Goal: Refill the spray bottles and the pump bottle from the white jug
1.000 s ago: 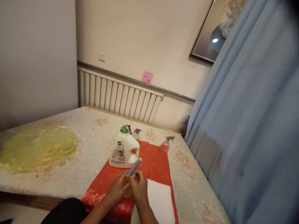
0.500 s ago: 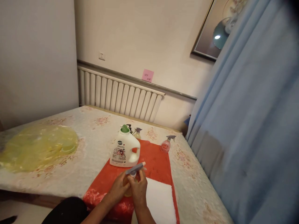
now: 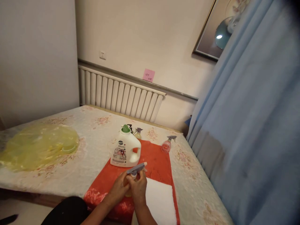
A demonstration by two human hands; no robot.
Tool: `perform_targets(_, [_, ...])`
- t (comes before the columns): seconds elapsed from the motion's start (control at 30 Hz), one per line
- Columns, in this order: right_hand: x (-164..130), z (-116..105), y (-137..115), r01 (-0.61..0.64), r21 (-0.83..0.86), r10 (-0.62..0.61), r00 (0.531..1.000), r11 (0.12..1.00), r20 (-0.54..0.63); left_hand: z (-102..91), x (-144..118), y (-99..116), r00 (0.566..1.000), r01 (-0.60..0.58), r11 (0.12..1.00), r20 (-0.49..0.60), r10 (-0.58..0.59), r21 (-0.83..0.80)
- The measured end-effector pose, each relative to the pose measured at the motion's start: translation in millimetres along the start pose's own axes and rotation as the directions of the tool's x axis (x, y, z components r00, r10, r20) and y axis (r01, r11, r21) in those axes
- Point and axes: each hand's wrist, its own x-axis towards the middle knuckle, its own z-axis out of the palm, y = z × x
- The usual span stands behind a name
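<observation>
Both my hands are closed around one spray bottle with a grey trigger head (image 3: 136, 169), low in the middle of the head view. My left hand (image 3: 120, 185) grips its body, which is mostly hidden by my fingers. My right hand (image 3: 138, 187) holds it near the neck, just under the head. Beyond my hands a white jug (image 3: 126, 153) with a green spout and a side handle stands upright on a red plastic sheet (image 3: 156, 161). To the right of my right hand lies a white sheet or cloth (image 3: 160, 200).
A pink spray bottle (image 3: 166, 146) stands at the red sheet's far right corner. Behind the jug is another spray bottle (image 3: 138, 133). A yellow plastic bag (image 3: 39, 147) lies on the left of the flowered cover (image 3: 93, 137). A blue curtain (image 3: 241, 118) hangs at right.
Hardly anything differs. My hands and the spray bottle stay in nearly the same place, with the view shifted very slightly.
</observation>
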Motion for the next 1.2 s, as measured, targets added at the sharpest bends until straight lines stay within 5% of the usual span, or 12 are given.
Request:
perform_targets(0.3, [-6.0,-18.0,0.3,0.123,0.05,-0.129,0.983,0.991,0.132,0.0,0.2,-11.8,1.0,0.002,1.0,-0.018,-0.002,0.028])
perform_targets(0.57, [-1.0,-6.3,6.8,0.043,0.03,-0.044,0.999,0.999,0.029,-0.5,0.5,-10.9,1.0,-0.002,0.999,-0.016,0.002,0.035])
perform_targets(0.9, [-8.6,-13.2,7.6,0.11,0.038,-0.114,0.986,0.993,0.118,1.2,-0.3,-11.4,1.0,-0.013,0.998,-0.027,0.015,0.055])
perform_targets(1.2, [-2.9,-6.4,8.8,0.033,0.0,-0.033,0.999,0.999,0.036,2.1,-1.3,-14.2,0.998,-0.027,0.993,-0.052,0.033,0.115])
